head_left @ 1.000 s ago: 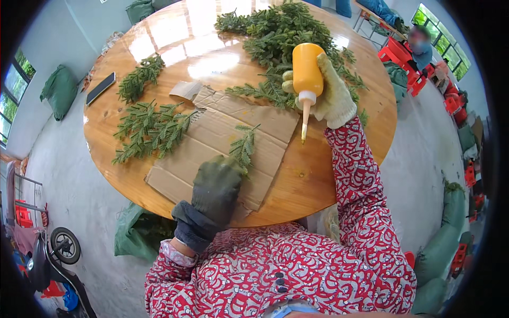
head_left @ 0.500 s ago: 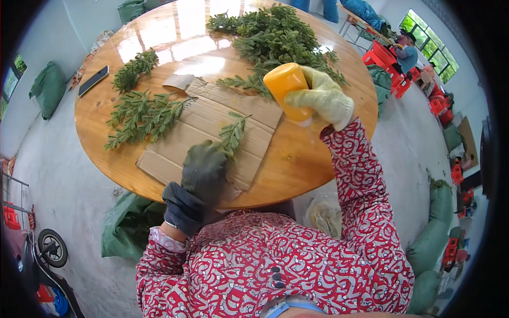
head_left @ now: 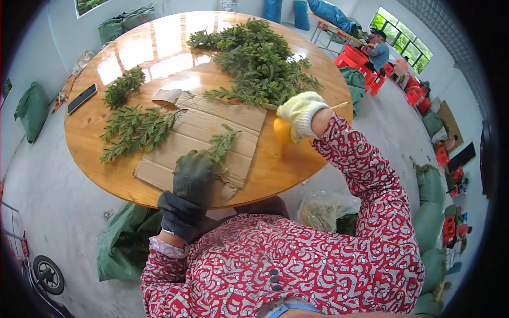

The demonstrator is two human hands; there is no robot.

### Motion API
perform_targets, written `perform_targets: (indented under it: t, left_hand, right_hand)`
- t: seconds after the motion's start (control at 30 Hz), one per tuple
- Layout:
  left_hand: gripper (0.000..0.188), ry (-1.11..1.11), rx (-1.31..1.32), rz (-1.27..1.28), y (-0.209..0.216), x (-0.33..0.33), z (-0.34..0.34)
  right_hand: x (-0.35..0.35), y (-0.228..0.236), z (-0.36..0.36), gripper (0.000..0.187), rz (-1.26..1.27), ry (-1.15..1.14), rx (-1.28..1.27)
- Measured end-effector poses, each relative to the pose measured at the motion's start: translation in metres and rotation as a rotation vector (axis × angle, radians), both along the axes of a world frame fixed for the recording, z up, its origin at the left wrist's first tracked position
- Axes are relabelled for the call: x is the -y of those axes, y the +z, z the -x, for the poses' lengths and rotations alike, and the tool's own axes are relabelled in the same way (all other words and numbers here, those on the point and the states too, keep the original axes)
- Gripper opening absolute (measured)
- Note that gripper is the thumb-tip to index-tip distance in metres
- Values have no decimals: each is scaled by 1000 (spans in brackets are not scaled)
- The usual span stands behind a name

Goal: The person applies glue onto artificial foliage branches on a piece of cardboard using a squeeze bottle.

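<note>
My right hand point(head_left: 303, 112), in a pale knitted glove, is closed at the orange plastic bottle point(head_left: 282, 131) over the table's right side. The glove hides much of the bottle. A thin pale stick point(head_left: 340, 105) shows beside the wrist; I cannot tell whether the hand holds it. My left hand point(head_left: 194, 177), in a dark glove, rests on the near part of a flattened cardboard piece point(head_left: 212, 119). Its fingers are bent at the lower end of a small green conifer sprig point(head_left: 224, 142) lying on the cardboard.
A large heap of conifer branches point(head_left: 260, 58) covers the far part of the round wooden table point(head_left: 302, 159). Smaller branches point(head_left: 139, 130) and a phone point(head_left: 82, 98) lie at the left. A clear plastic bag point(head_left: 326, 209) and a green sack point(head_left: 124, 249) sit below the edge. A person point(head_left: 377, 52) sits beyond.
My right hand has turned over and lowered slightly, bringing the bottle down from its tilted, nozzle-down position. My left hand stays by the sprig. The whole view has shifted a little.
</note>
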State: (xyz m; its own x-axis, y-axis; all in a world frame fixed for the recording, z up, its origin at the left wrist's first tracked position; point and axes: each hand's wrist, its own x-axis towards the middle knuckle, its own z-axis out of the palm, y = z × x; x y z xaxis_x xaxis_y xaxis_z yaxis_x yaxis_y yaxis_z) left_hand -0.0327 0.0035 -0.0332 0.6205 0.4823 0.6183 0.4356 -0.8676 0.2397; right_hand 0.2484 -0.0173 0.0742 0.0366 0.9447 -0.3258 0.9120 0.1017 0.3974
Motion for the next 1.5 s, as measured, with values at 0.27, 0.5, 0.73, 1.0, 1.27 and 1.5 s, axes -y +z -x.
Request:
perform_targets:
  t: [0.27,0.5,0.73,1.0,1.27,1.5]
  left_hand:
    - [16,58,-33,-27,-11,-8,7]
    - [17,85,5,-21,0,-7,7]
    - [22,21,61,-9,7,4,-27]
    - [9,108,-46,-58,-10,-15,-32]
    - [14,231,-52,-45,-2,-26,12]
    - [16,274,56,-130,9,-28,41]
  right_hand:
    - [-5,1,4,45,-5,55,53]
    - [-3,-12,-3,20,-327,215,-19]
    - [-8,-26,-11,18,-555,416,-88]
    - [-6,-36,-3,27,-632,502,-193]
    - [-2,-44,3,46,-859,742,-450]
    - [-1,-53,24,51,-856,735,-718]
